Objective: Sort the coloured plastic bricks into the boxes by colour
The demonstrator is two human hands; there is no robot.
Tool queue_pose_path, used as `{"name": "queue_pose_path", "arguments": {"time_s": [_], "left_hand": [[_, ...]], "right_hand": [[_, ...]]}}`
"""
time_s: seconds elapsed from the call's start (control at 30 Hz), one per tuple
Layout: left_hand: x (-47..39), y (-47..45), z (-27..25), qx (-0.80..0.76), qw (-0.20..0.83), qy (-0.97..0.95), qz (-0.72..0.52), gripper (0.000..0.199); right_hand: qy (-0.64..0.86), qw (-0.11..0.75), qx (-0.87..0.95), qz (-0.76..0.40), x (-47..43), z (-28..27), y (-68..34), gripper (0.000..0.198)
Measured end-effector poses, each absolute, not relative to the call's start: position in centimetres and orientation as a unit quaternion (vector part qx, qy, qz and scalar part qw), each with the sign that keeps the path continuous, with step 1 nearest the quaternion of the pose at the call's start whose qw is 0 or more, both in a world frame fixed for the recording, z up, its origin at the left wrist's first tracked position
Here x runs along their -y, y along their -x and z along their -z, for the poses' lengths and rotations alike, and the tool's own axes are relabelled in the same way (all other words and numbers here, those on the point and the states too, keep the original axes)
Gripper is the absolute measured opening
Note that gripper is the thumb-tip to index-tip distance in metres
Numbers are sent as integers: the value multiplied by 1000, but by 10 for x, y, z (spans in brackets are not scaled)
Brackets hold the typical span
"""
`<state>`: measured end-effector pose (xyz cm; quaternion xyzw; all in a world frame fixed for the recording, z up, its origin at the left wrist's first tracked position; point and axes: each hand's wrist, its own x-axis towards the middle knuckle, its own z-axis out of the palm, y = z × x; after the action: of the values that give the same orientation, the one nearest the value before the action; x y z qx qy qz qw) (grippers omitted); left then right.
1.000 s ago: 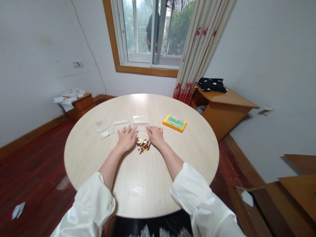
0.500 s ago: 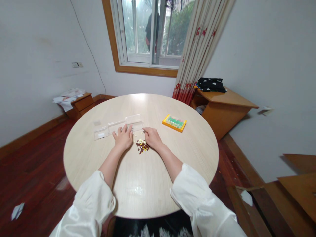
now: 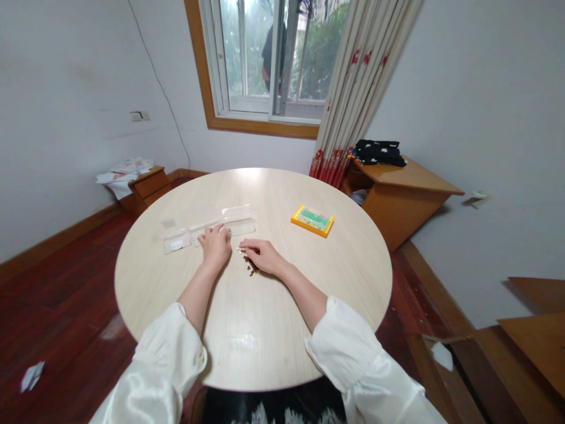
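Pieces (image 3: 249, 265): tiny, likely light, stiff; pinch by edges. Right hand (image 3: 262, 256): fingers over them, grip unclear. Left hand (image 3: 216, 246): fingers spread, at clear boxes (image 3: 241, 226).

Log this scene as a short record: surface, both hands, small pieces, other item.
Surface: round pale table
Left hand: at the near edge of the clear plastic cases
Right hand: over the small pieces, partly hiding them
Piece colours: mostly dark brown, some pale
Other item: yellow box with green-patterned top, right of the hands
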<state>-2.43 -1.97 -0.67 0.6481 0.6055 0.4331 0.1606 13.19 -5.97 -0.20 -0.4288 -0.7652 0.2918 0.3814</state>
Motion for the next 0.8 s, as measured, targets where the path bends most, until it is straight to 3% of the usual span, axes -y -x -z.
{"name": "queue_pose_path", "arguments": {"time_s": [0.17, 0.43, 0.57, 0.8], "left_hand": [[26, 21, -2, -602, 102, -670, -424, 27], [31, 22, -4, -604, 136, -665, -419, 23], [29, 25, -2, -607, 175, -641, -436, 22], [30, 22, -7, -575, 225, -611, -495, 22]], "right_hand": [[388, 329, 819, -267, 64, -6, -132, 22], [421, 354, 725, -414, 62, -1, -130, 23], [432, 404, 715, -373, 60, 1, -127, 17], [449, 455, 713, -289, 58, 3, -118, 26]]}}
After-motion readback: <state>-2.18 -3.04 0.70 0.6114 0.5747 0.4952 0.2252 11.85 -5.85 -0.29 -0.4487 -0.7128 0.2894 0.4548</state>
